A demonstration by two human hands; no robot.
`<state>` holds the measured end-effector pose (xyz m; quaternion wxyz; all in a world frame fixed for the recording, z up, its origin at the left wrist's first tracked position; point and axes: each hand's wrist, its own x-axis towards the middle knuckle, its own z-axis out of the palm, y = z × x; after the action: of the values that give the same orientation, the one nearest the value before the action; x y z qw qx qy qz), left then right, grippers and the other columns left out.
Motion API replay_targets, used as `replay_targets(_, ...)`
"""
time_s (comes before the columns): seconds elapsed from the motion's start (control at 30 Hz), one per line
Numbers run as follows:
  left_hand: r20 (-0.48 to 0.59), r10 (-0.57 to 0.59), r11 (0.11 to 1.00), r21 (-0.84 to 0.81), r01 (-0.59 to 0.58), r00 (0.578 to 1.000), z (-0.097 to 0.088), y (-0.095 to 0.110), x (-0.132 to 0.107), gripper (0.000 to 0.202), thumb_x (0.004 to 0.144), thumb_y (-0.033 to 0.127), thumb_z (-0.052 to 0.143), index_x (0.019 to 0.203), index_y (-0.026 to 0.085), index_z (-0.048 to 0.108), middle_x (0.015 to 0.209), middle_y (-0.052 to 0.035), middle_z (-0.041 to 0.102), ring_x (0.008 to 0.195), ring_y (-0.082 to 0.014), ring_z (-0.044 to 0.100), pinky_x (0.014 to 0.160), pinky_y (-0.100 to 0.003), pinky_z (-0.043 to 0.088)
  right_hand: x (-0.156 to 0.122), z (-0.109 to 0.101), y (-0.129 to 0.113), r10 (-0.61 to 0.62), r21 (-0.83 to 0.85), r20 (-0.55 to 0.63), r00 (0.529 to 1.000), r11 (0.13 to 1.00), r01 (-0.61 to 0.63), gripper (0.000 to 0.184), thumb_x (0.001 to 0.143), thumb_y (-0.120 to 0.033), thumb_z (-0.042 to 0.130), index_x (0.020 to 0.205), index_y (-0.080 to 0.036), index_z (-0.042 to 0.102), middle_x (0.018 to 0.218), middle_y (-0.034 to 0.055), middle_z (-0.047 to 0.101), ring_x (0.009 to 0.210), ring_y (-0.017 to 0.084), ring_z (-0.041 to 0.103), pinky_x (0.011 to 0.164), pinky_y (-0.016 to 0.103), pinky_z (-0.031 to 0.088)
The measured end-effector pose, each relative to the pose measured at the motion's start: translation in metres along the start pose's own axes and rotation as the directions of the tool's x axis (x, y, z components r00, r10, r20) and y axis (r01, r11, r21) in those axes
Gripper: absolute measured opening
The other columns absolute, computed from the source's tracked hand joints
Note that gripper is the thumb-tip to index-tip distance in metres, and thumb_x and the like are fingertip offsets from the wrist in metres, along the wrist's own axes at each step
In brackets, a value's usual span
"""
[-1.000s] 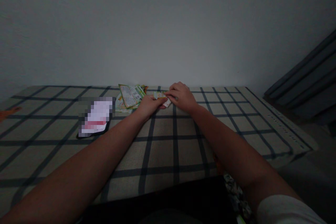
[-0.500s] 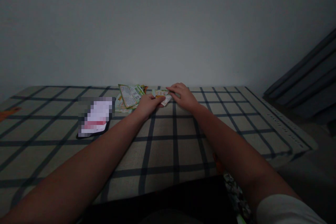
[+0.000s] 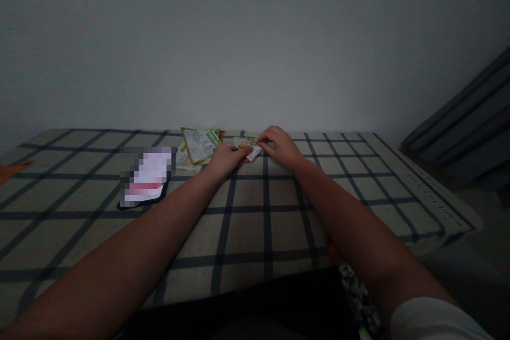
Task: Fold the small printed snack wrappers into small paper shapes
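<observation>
A small printed paper point(image 3: 254, 154), white and green with a yellow-orange band, lies between my hands near the far side of the table. My left hand point(image 3: 228, 158) is closed on its left part, with the thumb on top. At the upper right edge of the paper, the thumb and fingertips of my right hand point(image 3: 280, 147) are pinched together. Left of my left hand lies a loose pile of flat green-and-white printed papers point(image 3: 198, 146), fanned over each other. I cannot tell whether these are sheets or thin packets.
A dark-edged phone point(image 3: 147, 175) with a blurred lit screen lies to the left. The checked tablecloth point(image 3: 247, 228) covers the table up to the pale wall point(image 3: 255, 53). A dark grey curtain point(image 3: 466, 122) hangs at the right.
The raised fingers of my right hand have come down to the thumb, closing into a pinch at the paper's edge. My left hand stays nearly in place on the paper.
</observation>
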<state>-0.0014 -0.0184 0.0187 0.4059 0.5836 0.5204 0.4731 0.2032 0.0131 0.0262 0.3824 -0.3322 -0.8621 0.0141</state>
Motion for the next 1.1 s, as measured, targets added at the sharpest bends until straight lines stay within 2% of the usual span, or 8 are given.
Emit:
replay_targets(0.13, -0.005, -0.002, 1.0, 0.006, 0.002, 1.0, 0.0002, 0.0001, -0.0003, 0.03, 0.07, 0.04, 0.082, 0.057, 0.014, 0.074, 0.053, -0.0048, 0.064, 0.049, -0.0144, 0.047, 0.05, -0.028, 0.03, -0.0001, -0.0006, 0.0001, -0.012, 0.007, -0.011, 1.0, 1.0, 0.012, 0.008, 0.097, -0.02, 0.063, 0.093, -0.018, 0.069, 0.095, 0.0072, 0.067, 0.093, 0.022, 0.056, 0.087, 0.035, 0.042)
replay_targets(0.37, 0.053, -0.017, 1.0, -0.003, 0.017, 0.998, 0.0017, -0.0025, -0.0001, 0.031, 0.071, 0.04, 0.084, 0.057, 0.014, 0.074, 0.053, -0.0054, 0.065, 0.049, -0.0143, 0.05, 0.049, -0.027, 0.033, -0.0015, 0.0019, -0.0023, -0.066, -0.071, 0.004, 0.998, 0.995, 0.067, 0.016, 0.099, -0.029, 0.065, 0.105, -0.018, 0.075, 0.099, 0.0086, 0.068, 0.097, 0.022, 0.056, 0.088, 0.035, 0.042)
replay_targets(0.6, 0.129, -0.06, 0.983, -0.165, 0.081, 0.99, 0.0042, 0.0006, -0.0009, 0.022, 0.072, 0.027, 0.086, 0.058, 0.013, 0.074, 0.056, -0.0057, 0.066, 0.055, -0.0152, 0.058, 0.056, -0.026, 0.047, -0.0006, 0.0005, -0.0051, -0.097, -0.097, 0.013, 0.995, 0.991, 0.097, 0.018, 0.1, -0.03, 0.064, 0.106, -0.019, 0.078, 0.095, 0.0081, 0.066, 0.095, 0.022, 0.055, 0.087, 0.036, 0.043)
replay_targets(0.8, 0.21, -0.129, 0.864, -0.456, 0.213, 0.969, 0.0077, -0.0025, 0.0052, 0.018, 0.081, 0.019, 0.078, 0.066, 0.009, 0.074, 0.072, -0.0105, 0.073, 0.069, -0.0162, 0.067, 0.072, -0.03, 0.061, -0.0007, -0.0014, -0.0059, -0.106, -0.1, -0.021, 0.994, 0.99, 0.103, 0.015, 0.099, -0.026, 0.065, 0.104, -0.021, 0.078, 0.095, 0.0075, 0.064, 0.093, 0.022, 0.054, 0.086, 0.037, 0.043)
replay_targets(0.97, 0.25, -0.135, 0.82, -0.515, 0.25, 0.959, 0.0066, 0.0036, 0.0024, 0.016, 0.088, 0.015, 0.069, 0.077, 0.006, 0.076, 0.078, -0.0116, 0.074, 0.072, -0.0167, 0.068, 0.071, -0.03, 0.063, -0.0005, -0.0005, -0.0043, -0.105, -0.093, -0.056, 0.993, 0.991, 0.1, 0.013, 0.097, -0.021, 0.066, 0.099, -0.02, 0.079, 0.094, 0.0068, 0.062, 0.092, 0.022, 0.053, 0.086, 0.036, 0.042)
replay_targets(1.1, 0.244, -0.107, 0.812, -0.538, 0.227, 0.964, 0.0058, 0.0056, 0.0007, 0.012, 0.086, 0.014, 0.068, 0.079, 0.008, 0.076, 0.076, -0.009, 0.072, 0.069, -0.0161, 0.066, 0.075, -0.035, 0.064, -0.0003, 0.0004, -0.0031, -0.127, -0.086, -0.087, 0.988, 0.989, 0.119, 0.013, 0.095, -0.02, 0.067, 0.099, -0.021, 0.08, 0.093, 0.0063, 0.061, 0.092, 0.021, 0.053, 0.084, 0.035, 0.042)
